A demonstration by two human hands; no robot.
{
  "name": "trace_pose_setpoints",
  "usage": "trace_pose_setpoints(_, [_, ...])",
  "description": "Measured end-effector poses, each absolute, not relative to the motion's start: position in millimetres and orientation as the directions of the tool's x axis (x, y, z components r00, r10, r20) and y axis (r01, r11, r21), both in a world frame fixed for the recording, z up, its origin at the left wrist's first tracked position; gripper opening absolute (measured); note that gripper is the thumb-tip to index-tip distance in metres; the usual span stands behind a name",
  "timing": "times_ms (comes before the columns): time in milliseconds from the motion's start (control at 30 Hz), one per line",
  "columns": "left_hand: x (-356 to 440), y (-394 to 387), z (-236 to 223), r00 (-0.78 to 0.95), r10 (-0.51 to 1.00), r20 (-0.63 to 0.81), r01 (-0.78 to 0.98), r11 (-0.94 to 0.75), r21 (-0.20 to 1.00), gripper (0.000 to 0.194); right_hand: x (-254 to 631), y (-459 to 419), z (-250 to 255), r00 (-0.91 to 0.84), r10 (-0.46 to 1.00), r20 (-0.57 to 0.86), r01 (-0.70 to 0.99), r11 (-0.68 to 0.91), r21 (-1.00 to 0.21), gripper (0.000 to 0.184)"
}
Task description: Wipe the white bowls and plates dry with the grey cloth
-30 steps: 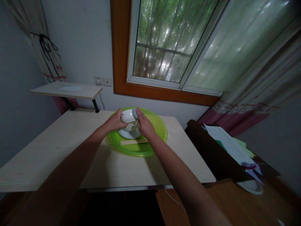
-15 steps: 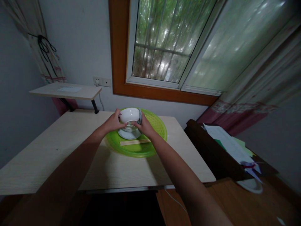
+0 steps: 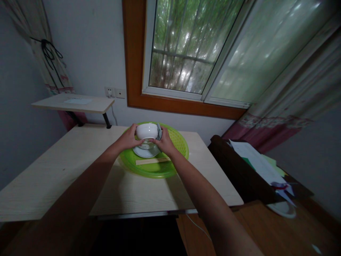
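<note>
A white bowl (image 3: 147, 131) is between my two hands, above a stack of white dishes. My left hand (image 3: 130, 138) is closed on its left side, with the thumb in front. A grey-green cloth (image 3: 159, 131) lies against the bowl's right side, pressed there by my right hand (image 3: 164, 142), whose thumb also reaches the front. Under the bowl is another dish (image 3: 147, 145), partly covered by my thumbs, and below that a white plate (image 3: 146, 153). Pale chopsticks (image 3: 152, 161) lie in front of the plate, on a round green tray (image 3: 156, 175).
The tray stands on a light wooden table (image 3: 80, 167). A small raised shelf (image 3: 74, 103) is at the table's back left. Beyond the right edge, papers (image 3: 255, 160) lie on a dark brown piece of furniture (image 3: 231, 167). A window (image 3: 186, 46) is behind.
The bowl has turned slightly in my hands: a small reddish mark on its left side no longer shows. Both hands stay in nearly the same place.
</note>
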State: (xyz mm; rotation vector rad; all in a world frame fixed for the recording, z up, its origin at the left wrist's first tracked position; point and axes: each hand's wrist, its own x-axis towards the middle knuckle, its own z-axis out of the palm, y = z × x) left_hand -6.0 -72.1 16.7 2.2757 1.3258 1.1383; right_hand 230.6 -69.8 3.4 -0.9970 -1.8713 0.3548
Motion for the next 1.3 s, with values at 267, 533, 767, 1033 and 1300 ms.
trace_pose_setpoints(267, [-4.7, -75.9, 20.8, 0.312, 0.81, 0.497, 0.667, -0.559, 0.492, 0.069, 227.6, -74.5, 9.8, -0.336, 0.685, 0.646, 0.548, 0.7, -0.458, 0.078])
trace_pose_setpoints(533, [-4.3, -76.3, 22.6, 0.218, 0.863, 0.456, 0.697, -0.465, 0.546, 0.066, 224.2, -83.5, 17.5, -0.375, 0.641, 0.67, 0.603, 0.718, -0.349, 0.071])
trace_pose_setpoints(767, [-4.5, -76.7, 23.5, 0.181, 0.871, 0.456, 0.694, -0.442, 0.569, 0.063, 225.1, -78.3, 14.6, -0.348, 0.605, 0.716, 0.692, 0.681, -0.24, 0.052])
trace_pose_setpoints(1033, [-5.7, -76.9, 25.5, 0.156, 0.891, 0.425, 0.701, -0.404, 0.588, 0.063, 218.5, -95.6, 22.3, -0.603, 0.477, 0.639, 0.666, 0.742, 0.076, 0.043])
trace_pose_setpoints(1300, [-4.4, -75.3, 25.9, 0.051, 0.905, 0.422, 0.692, -0.337, 0.638, 0.065, 221.9, -89.7, 21.4, -0.532, 0.518, 0.67, 0.754, 0.65, 0.097, 0.044])
